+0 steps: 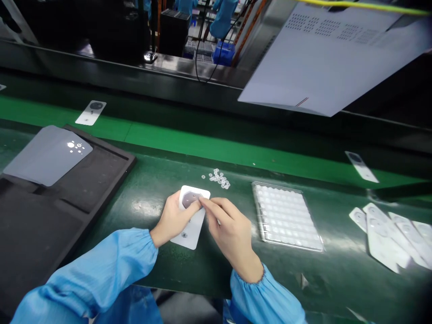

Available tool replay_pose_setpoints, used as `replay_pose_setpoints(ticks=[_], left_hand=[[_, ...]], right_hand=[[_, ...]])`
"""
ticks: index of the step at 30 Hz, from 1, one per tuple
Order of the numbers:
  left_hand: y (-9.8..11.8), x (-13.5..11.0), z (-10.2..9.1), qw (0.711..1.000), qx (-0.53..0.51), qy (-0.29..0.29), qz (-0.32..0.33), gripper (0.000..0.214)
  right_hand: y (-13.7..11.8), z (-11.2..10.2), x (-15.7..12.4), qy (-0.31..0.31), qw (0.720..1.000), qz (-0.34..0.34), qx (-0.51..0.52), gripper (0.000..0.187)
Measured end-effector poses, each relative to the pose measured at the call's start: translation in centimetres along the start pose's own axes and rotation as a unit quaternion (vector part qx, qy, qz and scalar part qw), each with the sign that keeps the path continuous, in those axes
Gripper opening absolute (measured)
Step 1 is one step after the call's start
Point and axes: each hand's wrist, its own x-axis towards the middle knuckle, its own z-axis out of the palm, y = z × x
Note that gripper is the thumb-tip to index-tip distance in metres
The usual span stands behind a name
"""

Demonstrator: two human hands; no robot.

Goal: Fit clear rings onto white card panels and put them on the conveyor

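My left hand (174, 219) holds a white rectangular card (193, 231) by its upper end, tilted up off the green mat. A dark round patch (191, 199) sits near the card's top. My right hand (229, 235) reaches over from the right, its fingertips pressed against that patch. Whether those fingers pinch something small is hidden. A loose cluster of small clear rings (218, 178) lies on the mat just beyond both hands. To the right stands a clear blister tray (285, 217) filled with small white pieces.
A black foam tray (64, 202) with a grey sheet (47, 155) lies at the left. Several white cards (384, 234) overlap at the right. More cards lie on a green belt (202, 144) beyond. A large white paper sheet (324, 58) hangs above. A co-worker's blue sleeve (222, 18) shows far off.
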Motion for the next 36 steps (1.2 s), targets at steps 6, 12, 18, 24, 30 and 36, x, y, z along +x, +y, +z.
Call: replay_pose_setpoints(ticks=[6, 12, 18, 24, 30, 36], left_hand=[[-0.1, 0.0, -0.2, 0.998, 0.053, -0.024, 0.022, 0.018], [-0.2, 0.0, -0.5, 0.995, 0.070, -0.049, 0.047, 0.022], [-0.2, -0.1, -0.5, 0.992, 0.093, -0.058, 0.057, 0.019], [-0.3, 0.1, -0.6, 0.996, 0.054, -0.060, 0.024, 0.021], [-0.1, 0.5, -0.8, 0.999, 0.008, -0.039, -0.027, 0.022], [0.0, 0.8, -1.2, 0.997, -0.007, -0.032, -0.074, 0.019]], right_hand=[[0.3, -0.2, 0.1, -0.025, 1.000, -0.002, 0.014, 0.028], [0.6, 0.0, 0.3, -0.010, 1.000, -0.017, -0.003, 0.015], [0.7, 0.7, 0.2, -0.038, 0.999, 0.005, -0.016, 0.016], [0.8, 0.4, 0.3, -0.093, 0.985, 0.080, 0.120, 0.018], [1.2, -1.1, 1.5, -0.106, 0.909, 0.223, 0.337, 0.028], [7.3, -10.3, -6.5, -0.022, 0.890, 0.344, 0.299, 0.040]])
